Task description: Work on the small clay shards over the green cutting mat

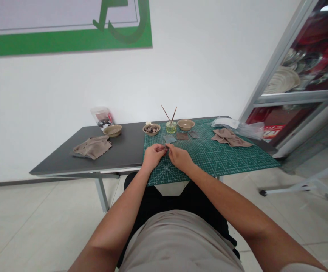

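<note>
My left hand (152,156) and my right hand (178,157) meet above a green cutting mat (223,160), pinching a small dark piece (166,150) between their fingertips. The piece is too small to identify. Just beyond my hands lie several small flat squares, including a grey-blue one (169,139) and a brown one (182,136). Farther back stand a glass jar (171,127) of yellowish liquid holding two thin brushes and a beige bowl (151,129) of dark pieces.
The dark table (118,151) holds a taupe cloth (92,147), a beige bowl (112,130) and a plastic bag of dark pieces (102,118). Another cloth (229,138), a beige bowl (186,124) and crumpled plastic (237,126) lie on the mat. A glass cabinet (294,75) stands right.
</note>
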`<state>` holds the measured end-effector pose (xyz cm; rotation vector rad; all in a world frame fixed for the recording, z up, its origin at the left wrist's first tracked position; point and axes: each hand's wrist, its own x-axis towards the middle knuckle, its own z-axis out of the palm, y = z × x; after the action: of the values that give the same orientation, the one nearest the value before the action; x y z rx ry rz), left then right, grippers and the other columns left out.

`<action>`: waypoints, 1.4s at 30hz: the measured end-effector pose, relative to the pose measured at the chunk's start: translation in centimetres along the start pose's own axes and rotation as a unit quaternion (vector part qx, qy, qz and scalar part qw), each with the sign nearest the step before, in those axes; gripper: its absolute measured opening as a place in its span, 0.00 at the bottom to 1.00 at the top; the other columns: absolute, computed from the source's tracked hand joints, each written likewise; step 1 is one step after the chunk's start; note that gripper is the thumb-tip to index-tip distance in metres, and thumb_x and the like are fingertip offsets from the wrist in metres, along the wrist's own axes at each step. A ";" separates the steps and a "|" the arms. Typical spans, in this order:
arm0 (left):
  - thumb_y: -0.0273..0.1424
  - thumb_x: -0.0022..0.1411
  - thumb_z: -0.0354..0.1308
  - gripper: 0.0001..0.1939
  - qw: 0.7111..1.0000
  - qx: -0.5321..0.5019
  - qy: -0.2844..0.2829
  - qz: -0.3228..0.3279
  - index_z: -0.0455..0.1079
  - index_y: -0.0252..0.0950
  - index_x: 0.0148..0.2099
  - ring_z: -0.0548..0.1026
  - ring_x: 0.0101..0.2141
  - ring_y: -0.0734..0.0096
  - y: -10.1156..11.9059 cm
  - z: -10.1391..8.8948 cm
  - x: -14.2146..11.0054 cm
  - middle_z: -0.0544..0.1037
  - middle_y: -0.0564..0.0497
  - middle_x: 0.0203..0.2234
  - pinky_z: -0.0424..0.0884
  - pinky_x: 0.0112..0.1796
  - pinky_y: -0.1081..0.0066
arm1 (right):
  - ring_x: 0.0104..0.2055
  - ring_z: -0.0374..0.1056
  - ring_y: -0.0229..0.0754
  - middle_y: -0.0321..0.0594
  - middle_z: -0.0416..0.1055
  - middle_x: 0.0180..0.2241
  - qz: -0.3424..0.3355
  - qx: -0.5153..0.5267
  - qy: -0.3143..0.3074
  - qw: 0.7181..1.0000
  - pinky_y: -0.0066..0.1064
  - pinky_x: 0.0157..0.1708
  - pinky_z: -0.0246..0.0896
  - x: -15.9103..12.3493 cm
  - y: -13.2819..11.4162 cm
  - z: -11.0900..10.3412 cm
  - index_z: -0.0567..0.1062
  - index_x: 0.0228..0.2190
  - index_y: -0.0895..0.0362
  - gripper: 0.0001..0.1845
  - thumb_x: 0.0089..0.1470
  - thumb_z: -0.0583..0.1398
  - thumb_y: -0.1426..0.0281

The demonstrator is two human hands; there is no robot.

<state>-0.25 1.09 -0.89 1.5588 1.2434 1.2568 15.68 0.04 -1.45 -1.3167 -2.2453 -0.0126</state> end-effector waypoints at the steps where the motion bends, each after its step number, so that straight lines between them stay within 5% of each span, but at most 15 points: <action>1: 0.34 0.51 0.63 0.08 1.000 0.003 -0.002 0.003 0.73 0.35 0.33 0.74 0.25 0.72 0.0 0.0 0.0 0.78 0.53 0.23 0.69 0.30 0.72 | 0.51 0.73 0.45 0.51 0.73 0.52 -0.008 0.000 0.001 1.000 0.35 0.48 0.67 0.0 0.0 0.0 0.65 0.59 0.61 0.23 0.64 0.48 0.73; 8: 0.29 0.55 0.57 0.04 0.997 0.067 0.013 0.020 0.73 0.36 0.32 0.74 0.24 0.73 0.8 0.0 -0.5 0.76 0.55 0.20 0.68 0.30 0.72 | 0.59 0.66 0.43 0.46 0.63 0.61 -0.083 -0.002 -0.002 0.997 0.36 0.55 0.65 -0.2 0.3 -0.4 0.66 0.59 0.57 0.27 0.59 0.51 0.78; 18: 0.33 0.56 0.60 0.06 0.999 0.018 0.012 0.036 0.72 0.36 0.34 0.74 0.25 0.73 0.8 0.1 -1.0 0.76 0.55 0.22 0.69 0.32 0.72 | 0.57 0.68 0.43 0.45 0.63 0.61 -0.045 0.016 0.005 0.999 0.36 0.54 0.66 -0.3 0.3 -0.8 0.65 0.60 0.57 0.28 0.59 0.51 0.79; 24: 0.28 0.55 0.58 0.03 0.995 0.083 0.022 0.055 0.71 0.36 0.29 0.72 0.24 0.75 1.1 0.4 -1.1 0.76 0.56 0.22 0.67 0.30 0.74 | 0.58 0.67 0.42 0.44 0.64 0.60 -0.061 0.030 -0.004 0.998 0.35 0.56 0.64 -0.2 0.6 -0.8 0.65 0.60 0.57 0.28 0.59 0.52 0.78; 33: 0.32 0.54 0.61 0.05 0.999 0.006 0.015 0.038 0.72 0.36 0.33 0.74 0.25 0.73 0.5 0.3 -1.0 0.77 0.55 0.22 0.68 0.31 0.73 | 0.56 0.69 0.43 0.45 0.67 0.59 -0.044 0.037 -0.002 0.998 0.35 0.54 0.65 -0.1 0.8 -0.8 0.64 0.60 0.58 0.27 0.60 0.52 0.76; 42: 0.34 0.51 0.64 0.09 0.992 -0.103 0.072 0.031 0.73 0.36 0.34 0.77 0.26 0.71 0.0 0.7 -0.8 0.78 0.54 0.24 0.73 0.32 0.70 | 0.50 0.74 0.44 0.46 0.73 0.53 -0.029 0.023 0.003 0.999 0.34 0.50 0.68 -0.1 0.8 -0.8 0.66 0.60 0.59 0.25 0.61 0.51 0.75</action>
<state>0.38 0.30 -1.19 1.3867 1.1194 1.5111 16.69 0.11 -1.02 -1.2259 -2.2654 0.0149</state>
